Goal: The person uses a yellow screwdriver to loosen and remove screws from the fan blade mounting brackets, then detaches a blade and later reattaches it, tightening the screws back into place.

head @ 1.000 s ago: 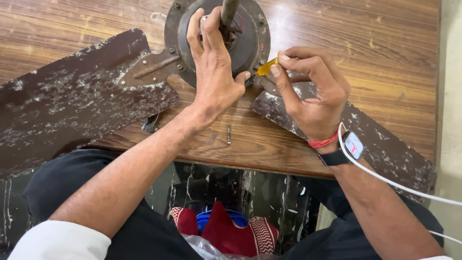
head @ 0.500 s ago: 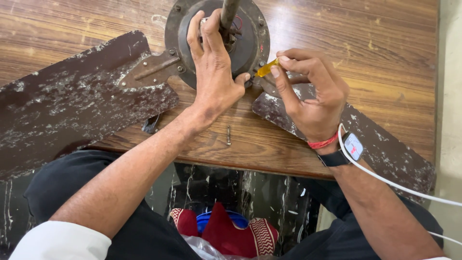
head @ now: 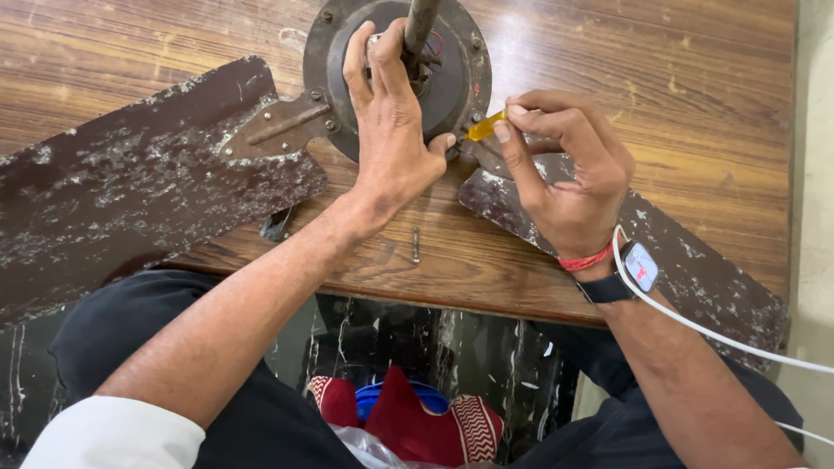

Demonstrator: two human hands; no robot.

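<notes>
Wood-grain tabletop [head: 660, 95] carries an old ceiling fan laid flat, its round dark motor housing [head: 334, 52] near the far edge and two grimy brown blades spread toward the person. Compared with half a second ago almost nothing has shifted: both hands keep the same posts, and the right fingers sit perhaps a touch lower on the tool. The left hand [head: 393, 130] lies spread over the housing, fingers draped beside the central rod [head: 420, 26], thumb pressed at the rim next to the tool tip; it is open and flat, gripping nothing but steadying the motor. The right hand [head: 569, 174] is pinched closed around a small yellow-handled screwdriver [head: 483, 127], which points at the housing's edge where the right blade [head: 695, 260] joins, just between the two hands. The left blade [head: 130, 191] stretches off to the other side, its metal bracket [head: 282, 126] bolted to the housing. A loose screw [head: 416, 245] rests on the tabletop near the left wrist. A white cable [head: 695, 326] crosses the right forearm beside a wristwatch [head: 638, 265].
</notes>
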